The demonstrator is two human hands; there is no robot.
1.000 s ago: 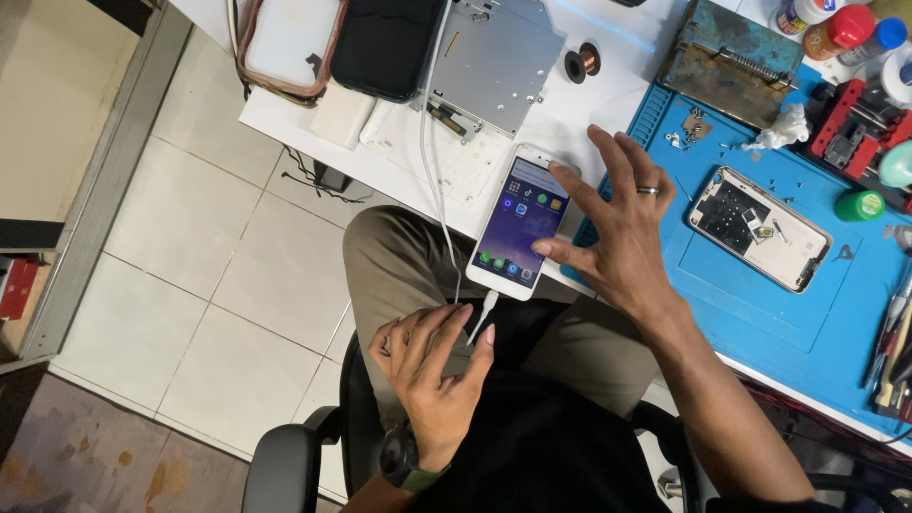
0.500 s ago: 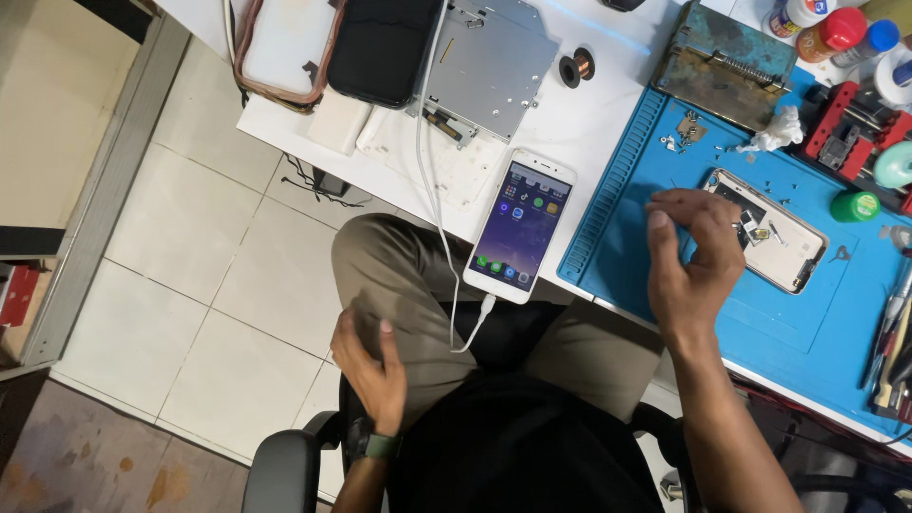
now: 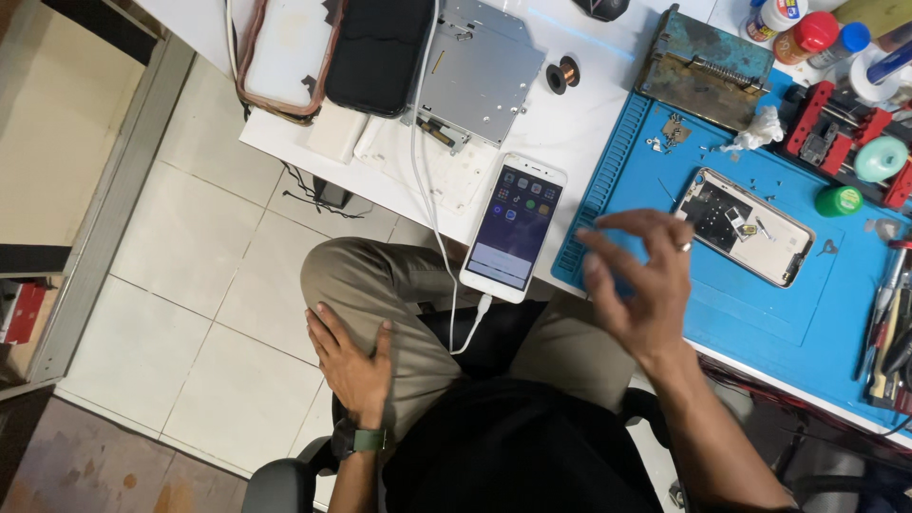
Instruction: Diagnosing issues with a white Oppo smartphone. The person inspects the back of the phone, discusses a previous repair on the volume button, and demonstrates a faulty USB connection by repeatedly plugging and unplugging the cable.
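— Where are the hands?

— The right hand [image 3: 638,285] hangs above the near edge of the blue rubber work mat [image 3: 760,313], fingers loosely curled and spread, a ring on one; it grasps nothing. The left hand [image 3: 350,356] lies flat on the person's thigh in khaki trousers [image 3: 399,285], palm down and empty, a green-strapped watch [image 3: 366,440] at the wrist.

— And what is nearest the right hand?

— A white smartphone with a lit screen of icons [image 3: 514,228], lying at the near edge of the white desk [image 3: 579,119], just beside the mat's left edge. A white cable [image 3: 446,275] is plugged into its near end and runs up across the desk.

— Anything on the mat itself?

— An opened phone body with its insides exposed [image 3: 750,226] lies tilted in the middle, beyond the right hand and apart from it. Towards the mat's far right corner sit a green cap [image 3: 838,200] and a red clamp fixture [image 3: 825,123].

— Further back?

— A grey metal drive casing [image 3: 480,71] and a black pouch [image 3: 378,47] at the far edge.
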